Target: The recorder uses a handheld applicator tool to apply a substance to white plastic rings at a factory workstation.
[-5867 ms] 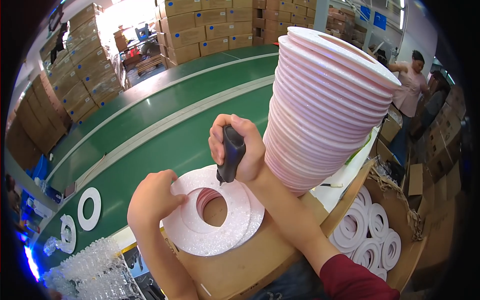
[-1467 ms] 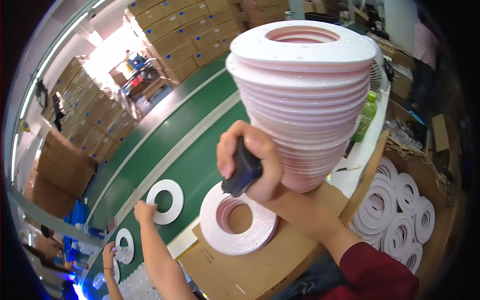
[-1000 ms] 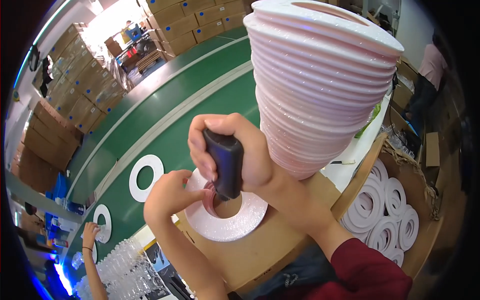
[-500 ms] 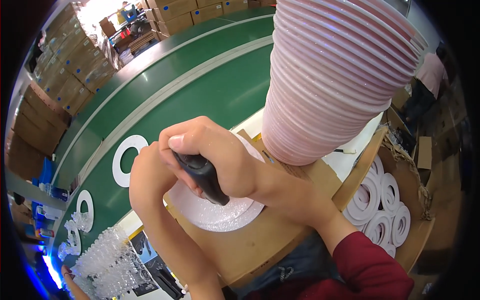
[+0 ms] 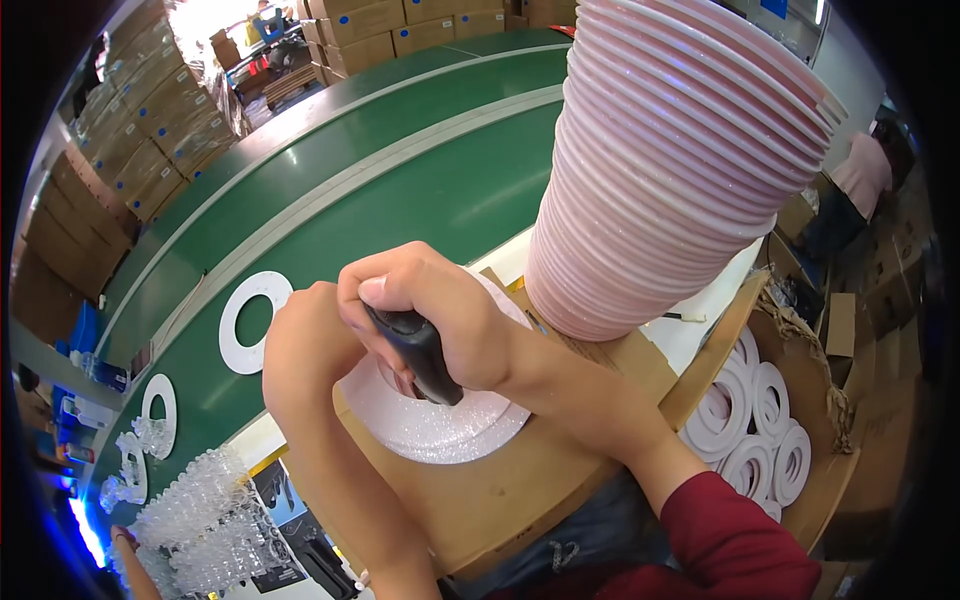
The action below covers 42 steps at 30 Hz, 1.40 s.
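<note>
My right hand (image 5: pixel 430 310) is closed in a fist round the black handle (image 5: pixel 415 350) of a tool; its working end is hidden. Under both hands lies a round, glittery, pinkish-white piece (image 5: pixel 450 440) with a raised inner edge, resting on brown cardboard (image 5: pixel 490 500). My left hand (image 5: pixel 310 340) is bent at the wrist by the left side of that piece. Its fingers are out of sight behind the hands, so I cannot tell whether they grip it. A tall stack of pale pink, glittery, tapered tubs (image 5: pixel 650 180) stands just beyond, to the right.
White flat rings (image 5: pixel 232 340) lie on the green conveyor belt (image 5: pixel 430 190). At right, a cardboard box (image 5: pixel 815 480) holds several white rings (image 5: pixel 750 465). Clear plastic pieces (image 5: pixel 205 520) are heaped at lower left, near another person's hand (image 5: pixel 125 540). Stacked cartons (image 5: pixel 365 30) stand behind the belt.
Both hands have shifted slightly right in the picture, the right one with the black-handled tool still in its grip. The view has turned a little; the round piece stays under the hands.
</note>
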Each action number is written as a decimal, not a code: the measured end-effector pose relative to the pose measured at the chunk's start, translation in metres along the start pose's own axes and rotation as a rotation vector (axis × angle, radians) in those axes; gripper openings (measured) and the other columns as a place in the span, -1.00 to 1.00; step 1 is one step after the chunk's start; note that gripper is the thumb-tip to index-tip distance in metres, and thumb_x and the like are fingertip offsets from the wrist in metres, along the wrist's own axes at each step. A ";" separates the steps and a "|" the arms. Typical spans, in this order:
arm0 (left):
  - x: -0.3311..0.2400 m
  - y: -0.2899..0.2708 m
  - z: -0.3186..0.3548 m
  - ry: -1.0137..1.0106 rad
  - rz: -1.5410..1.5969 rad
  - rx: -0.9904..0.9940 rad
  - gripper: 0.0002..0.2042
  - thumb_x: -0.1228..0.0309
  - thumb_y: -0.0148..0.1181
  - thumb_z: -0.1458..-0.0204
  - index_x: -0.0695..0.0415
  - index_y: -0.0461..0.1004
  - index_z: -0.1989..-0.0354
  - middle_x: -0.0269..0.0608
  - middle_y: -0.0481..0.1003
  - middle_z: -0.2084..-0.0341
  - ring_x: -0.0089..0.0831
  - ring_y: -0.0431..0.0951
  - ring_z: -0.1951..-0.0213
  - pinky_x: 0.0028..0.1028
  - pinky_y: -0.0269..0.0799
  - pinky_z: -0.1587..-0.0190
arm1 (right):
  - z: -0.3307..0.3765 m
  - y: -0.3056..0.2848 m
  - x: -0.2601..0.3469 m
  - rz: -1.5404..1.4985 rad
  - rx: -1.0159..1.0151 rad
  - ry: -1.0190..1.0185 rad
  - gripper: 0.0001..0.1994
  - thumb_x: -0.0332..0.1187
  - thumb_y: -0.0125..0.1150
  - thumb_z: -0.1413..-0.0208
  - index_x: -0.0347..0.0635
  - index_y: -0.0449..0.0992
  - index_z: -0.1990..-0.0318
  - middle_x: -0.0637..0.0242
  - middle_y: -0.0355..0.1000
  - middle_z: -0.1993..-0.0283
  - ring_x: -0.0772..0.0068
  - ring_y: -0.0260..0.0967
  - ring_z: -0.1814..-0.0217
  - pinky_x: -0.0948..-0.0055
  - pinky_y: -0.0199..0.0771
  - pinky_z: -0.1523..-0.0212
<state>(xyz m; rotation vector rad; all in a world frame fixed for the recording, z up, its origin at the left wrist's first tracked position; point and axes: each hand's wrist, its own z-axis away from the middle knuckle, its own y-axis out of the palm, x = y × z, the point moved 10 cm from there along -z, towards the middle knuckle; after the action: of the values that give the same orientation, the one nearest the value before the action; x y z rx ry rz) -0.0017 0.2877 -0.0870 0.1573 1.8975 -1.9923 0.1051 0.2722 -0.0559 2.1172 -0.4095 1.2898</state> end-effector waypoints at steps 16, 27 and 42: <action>0.005 0.002 -0.001 0.033 -0.059 -0.070 -0.79 0.34 0.31 0.16 0.27 0.57 0.51 0.07 0.61 0.49 0.02 0.66 0.38 -0.21 0.55 0.31 | -0.001 0.006 -0.002 0.053 0.039 -0.003 -0.71 -0.21 -0.11 -0.15 -0.23 0.33 0.48 0.35 0.27 0.66 0.56 0.23 0.69 0.52 0.32 0.62; 0.017 -0.001 -0.018 0.018 -0.123 -0.104 -0.75 0.31 0.36 0.20 0.28 0.54 0.58 0.06 0.59 0.56 -0.03 0.64 0.47 -0.23 0.52 0.38 | -0.004 -0.008 -0.003 -0.067 -0.016 -0.007 -0.57 -0.04 -0.11 -0.27 -0.24 0.36 0.45 0.31 0.30 0.62 0.55 0.20 0.69 0.54 0.35 0.58; 0.043 0.003 -0.034 0.026 -0.023 -0.158 -0.75 0.30 0.38 0.26 0.26 0.55 0.58 0.00 0.58 0.62 -0.13 0.64 0.52 -0.26 0.51 0.41 | -0.001 0.000 -0.007 -0.041 -0.037 -0.050 -0.51 0.04 -0.12 -0.28 -0.21 0.34 0.49 0.36 0.26 0.69 0.58 0.19 0.68 0.57 0.25 0.60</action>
<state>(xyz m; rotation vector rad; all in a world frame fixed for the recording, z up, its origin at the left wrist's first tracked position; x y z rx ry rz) -0.0463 0.3123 -0.1076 0.1194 2.0718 -1.8531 0.1008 0.2725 -0.0614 2.1200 -0.4054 1.1993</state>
